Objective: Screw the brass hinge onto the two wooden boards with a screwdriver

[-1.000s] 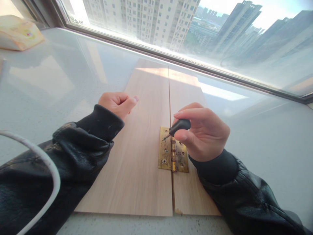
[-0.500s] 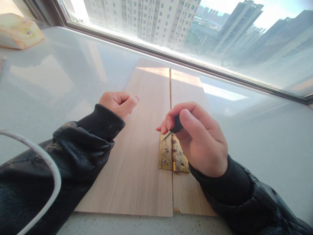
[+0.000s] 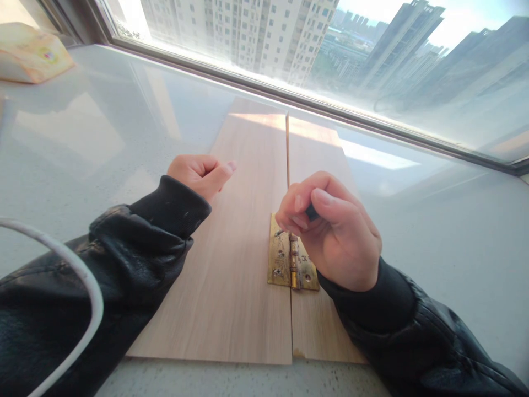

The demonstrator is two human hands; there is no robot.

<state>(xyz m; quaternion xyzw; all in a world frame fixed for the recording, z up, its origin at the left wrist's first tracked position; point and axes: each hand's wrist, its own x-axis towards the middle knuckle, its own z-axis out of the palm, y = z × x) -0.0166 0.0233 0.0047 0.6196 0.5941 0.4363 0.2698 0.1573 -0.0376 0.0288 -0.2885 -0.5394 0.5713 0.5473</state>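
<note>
My right hand (image 3: 334, 231) is curled around the dark handle of a screwdriver (image 3: 313, 212), most of which the fingers hide. The screwdriver's metal tip reaches the upper screw position on the left leaf of a brass hinge (image 3: 294, 263). That hinge lies open across the seam between a wider pale wooden board (image 3: 231, 275) and a narrower wooden board (image 3: 322, 333). Screw heads sit in the left leaf; a bare hole shows low on the right leaf, whose upper part is covered by my hand. Closed in a fist, my left hand (image 3: 200, 173) rests at the wider board's left side.
Both boards lie flat on a glossy white speckled sill (image 3: 433, 237) below a window frame (image 3: 264, 91). A pale yellow-orange package (image 3: 35, 55) is at the far left. A white cable (image 3: 88, 286) loops over my left sleeve.
My right hand has turned about the screwdriver, its fingers curling further over the handle, so less of the handle and shaft shows. My left hand has stayed still.
</note>
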